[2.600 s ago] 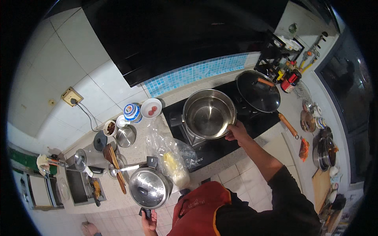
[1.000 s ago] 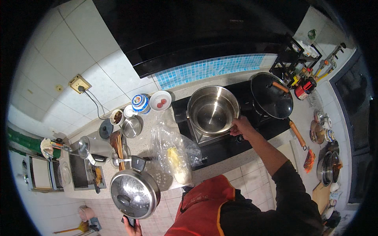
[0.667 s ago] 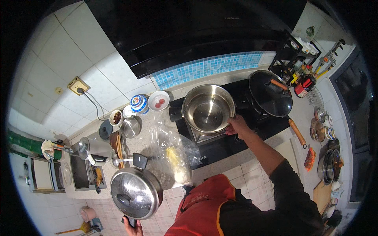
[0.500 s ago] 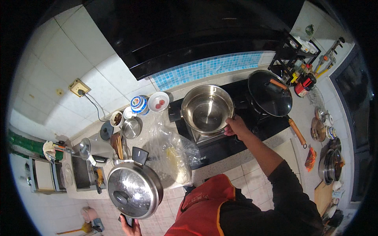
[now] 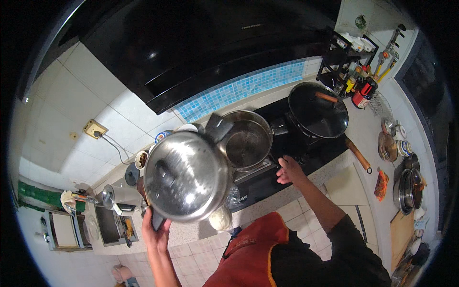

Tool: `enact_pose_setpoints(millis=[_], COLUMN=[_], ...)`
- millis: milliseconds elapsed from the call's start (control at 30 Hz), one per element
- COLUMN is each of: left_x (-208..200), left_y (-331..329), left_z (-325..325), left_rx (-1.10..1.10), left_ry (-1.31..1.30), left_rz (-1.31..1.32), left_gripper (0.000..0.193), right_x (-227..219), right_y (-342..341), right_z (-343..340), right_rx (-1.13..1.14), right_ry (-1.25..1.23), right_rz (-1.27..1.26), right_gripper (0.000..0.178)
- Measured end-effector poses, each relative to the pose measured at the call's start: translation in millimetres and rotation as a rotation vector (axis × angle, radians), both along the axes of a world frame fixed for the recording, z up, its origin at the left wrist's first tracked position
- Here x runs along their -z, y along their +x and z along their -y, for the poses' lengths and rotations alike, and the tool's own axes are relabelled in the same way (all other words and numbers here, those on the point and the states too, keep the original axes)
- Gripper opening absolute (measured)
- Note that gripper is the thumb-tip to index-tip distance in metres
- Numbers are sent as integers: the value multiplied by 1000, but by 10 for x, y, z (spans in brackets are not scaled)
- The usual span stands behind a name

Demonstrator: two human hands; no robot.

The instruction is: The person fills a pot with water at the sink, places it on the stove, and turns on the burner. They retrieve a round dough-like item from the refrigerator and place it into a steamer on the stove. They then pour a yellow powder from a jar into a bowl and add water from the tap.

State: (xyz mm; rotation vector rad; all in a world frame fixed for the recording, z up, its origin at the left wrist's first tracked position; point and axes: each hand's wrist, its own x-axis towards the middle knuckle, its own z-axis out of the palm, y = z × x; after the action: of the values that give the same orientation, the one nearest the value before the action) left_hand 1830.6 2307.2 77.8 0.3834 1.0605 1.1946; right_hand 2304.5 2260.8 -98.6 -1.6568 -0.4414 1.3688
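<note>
My left hand (image 5: 157, 234) is closed around one black side handle of a steel pot (image 5: 189, 191) with a lid on top. Lifted off the counter, this pot hangs tilted over the near left of the stove. Its far handle overlaps the left rim of a second steel pot (image 5: 247, 143), which sits on the left burner with what looks like clear liquid in it. My right hand (image 5: 290, 171) holds nothing, fingers apart, just right of that second pot over the stove's front part. The lifted pot hides much of a clear plastic bag (image 5: 233, 198) on the counter.
A lidded black wok (image 5: 318, 112) covers the right burner, its wooden handle (image 5: 358, 156) jutting toward me. Bottles (image 5: 363, 91) and a rack stand at the back right. On the left are a kettle (image 5: 117, 196), a sink and a small bowl (image 5: 141, 159).
My left hand has raised the lidded pot and brought it up and rightward toward the burner. My right hand has let go of the pot on the stove, whose handle now points right.
</note>
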Motion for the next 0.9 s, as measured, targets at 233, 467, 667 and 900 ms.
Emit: enact_pose_setpoints(millis=[233, 467, 667, 900], left_x=[204, 712, 903, 923], left_y=[1071, 1528, 1561, 1538], left_z=[-1054, -1534, -1678, -1675], left_rx=[269, 435, 494, 450], left_ry=[20, 27, 45, 0], left_rz=[56, 65, 80, -49], left_gripper=[31, 27, 31, 23], right_x=[446, 493, 614, 660], right_y=[141, 245, 370, 551], right_z=[961, 1358, 1315, 714], right_rx=[105, 199, 198, -199], right_ry=[4, -114, -56, 44], right_rz=[-199, -232, -221, 465], right_gripper=[59, 53, 53, 41])
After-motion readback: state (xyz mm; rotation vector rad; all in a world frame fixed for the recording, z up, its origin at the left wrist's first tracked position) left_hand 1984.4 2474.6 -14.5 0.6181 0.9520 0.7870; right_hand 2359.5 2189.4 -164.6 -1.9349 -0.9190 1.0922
